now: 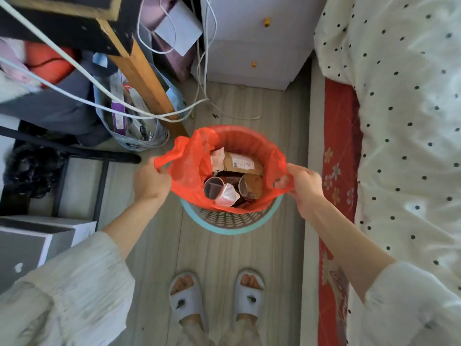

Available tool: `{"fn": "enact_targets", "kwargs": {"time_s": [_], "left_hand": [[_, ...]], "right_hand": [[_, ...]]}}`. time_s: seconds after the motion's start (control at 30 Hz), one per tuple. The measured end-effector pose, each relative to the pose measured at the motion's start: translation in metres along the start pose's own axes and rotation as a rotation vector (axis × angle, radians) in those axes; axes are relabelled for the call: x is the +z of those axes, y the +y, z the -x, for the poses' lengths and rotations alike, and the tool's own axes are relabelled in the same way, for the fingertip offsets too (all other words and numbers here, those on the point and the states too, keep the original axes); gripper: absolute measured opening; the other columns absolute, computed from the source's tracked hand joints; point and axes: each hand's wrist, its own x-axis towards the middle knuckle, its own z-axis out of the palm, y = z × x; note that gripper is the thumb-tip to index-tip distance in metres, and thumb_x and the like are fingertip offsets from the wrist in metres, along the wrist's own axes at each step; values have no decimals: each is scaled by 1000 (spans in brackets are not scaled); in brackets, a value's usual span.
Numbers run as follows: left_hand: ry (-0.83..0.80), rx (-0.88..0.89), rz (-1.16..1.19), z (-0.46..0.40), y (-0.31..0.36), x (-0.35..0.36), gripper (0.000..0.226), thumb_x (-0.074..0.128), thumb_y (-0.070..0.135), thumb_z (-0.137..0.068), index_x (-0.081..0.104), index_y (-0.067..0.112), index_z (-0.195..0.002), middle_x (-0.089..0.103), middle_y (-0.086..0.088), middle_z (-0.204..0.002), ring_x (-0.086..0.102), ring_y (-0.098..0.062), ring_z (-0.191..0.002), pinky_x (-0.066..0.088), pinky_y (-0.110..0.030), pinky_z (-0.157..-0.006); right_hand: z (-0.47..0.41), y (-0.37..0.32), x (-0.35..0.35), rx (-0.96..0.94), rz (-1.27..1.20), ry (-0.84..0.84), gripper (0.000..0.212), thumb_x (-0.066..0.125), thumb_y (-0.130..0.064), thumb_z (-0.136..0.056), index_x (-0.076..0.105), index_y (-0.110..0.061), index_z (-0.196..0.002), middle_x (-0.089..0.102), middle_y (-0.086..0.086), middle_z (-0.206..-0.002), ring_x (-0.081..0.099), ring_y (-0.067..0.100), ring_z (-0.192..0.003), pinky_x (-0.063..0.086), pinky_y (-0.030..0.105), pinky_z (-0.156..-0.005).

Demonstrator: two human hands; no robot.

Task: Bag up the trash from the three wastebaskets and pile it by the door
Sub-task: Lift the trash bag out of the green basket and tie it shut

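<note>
A round teal mesh wastebasket stands on the floor in front of my feet. A red plastic bag lines it and holds trash: a cardboard box, plastic cups and crumpled wrappers. My left hand grips the bag's left handle, pulled up off the rim. My right hand grips the bag's right handle at the basket's right edge. The bag's far edge still lies over the rim.
A bed with a dotted white quilt and red sheet runs along the right. A wooden table leg, loose white cables and a blue bag of clutter crowd the left. White drawers stand behind. A grey box sits at lower left.
</note>
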Motion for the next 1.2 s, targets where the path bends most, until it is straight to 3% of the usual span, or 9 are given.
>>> {"fn": "enact_targets", "kwargs": {"time_s": [0.13, 0.2, 0.27, 0.4, 0.5, 0.6, 0.83, 1.0, 1.2], "left_hand": [[-263, -88, 265, 7, 11, -12, 15, 52, 3, -81, 64, 11, -75, 67, -2, -66, 57, -22, -79, 47, -22, -76], [-407, -82, 296, 12, 19, -19, 11, 59, 12, -75, 64, 11, -64, 64, 4, -47, 56, -20, -72, 45, -33, -88], [-473, 9, 227, 22, 32, -28, 13, 61, 17, -75, 65, 14, -63, 63, 7, -45, 57, -12, -62, 44, -30, -77], [-586, 46, 210, 38, 64, -40, 16, 62, 23, -81, 69, 9, -81, 65, 1, -60, 56, -6, -53, 42, -17, -59], [-561, 71, 242, 43, 88, -54, 21, 60, 28, -83, 68, 9, -76, 64, -3, -69, 57, -4, -58, 43, -14, -62], [-511, 124, 285, 54, 101, -68, 19, 58, 26, -84, 66, 10, -80, 67, -1, -76, 61, -14, -76, 45, -29, -79], [-455, 188, 294, 89, 107, -113, 13, 52, 12, -87, 61, 3, -87, 64, -7, -68, 59, 1, -50, 49, -12, -56], [-422, 244, 336, 106, 134, -148, 10, 54, 22, -87, 64, 21, -85, 69, -3, -85, 65, -18, -90, 49, -39, -90], [-325, 248, 348, 146, 164, -187, 15, 53, 24, -86, 64, 17, -79, 68, -8, -88, 64, -28, -96, 47, -49, -95]], "right_hand": [[11, -10, -10, 109, -67, -112, 17, 49, -6, -88, 62, 2, -96, 69, 3, -57, 57, 11, -43, 49, 24, -56], [18, -21, -11, 136, -217, -209, 19, 51, -12, -90, 62, 0, -100, 71, 4, -70, 62, 10, -53, 51, 21, -62], [26, -34, -9, 137, -300, -266, 23, 50, -23, -92, 63, -5, -88, 66, 2, -63, 62, 9, -52, 49, 23, -65], [48, -55, 0, 100, -116, -238, 27, 57, -22, -89, 53, -7, -66, 42, 2, -45, 44, 8, -29, 38, 22, -43], [63, -65, 3, 112, 1, -209, 20, 58, -15, -88, 53, -6, -70, 47, -3, -34, 46, 10, -36, 41, 24, -50], [75, -71, 1, 67, -11, -157, 13, 59, -12, -85, 58, -6, -74, 51, 0, -42, 46, 13, -41, 41, 26, -56], [123, -91, -8, -116, -128, -323, 21, 49, -6, -90, 59, -9, -71, 58, 2, -60, 55, 10, -54, 47, 22, -64], [152, -119, -21, -234, -40, -257, 21, 46, -5, -92, 58, -16, -80, 59, 0, -71, 56, 6, -62, 45, 15, -57], [210, -164, -30, -305, -21, -378, 19, 48, -7, -90, 61, -20, -86, 57, 5, -76, 55, 15, -71, 45, 27, -71]]}}
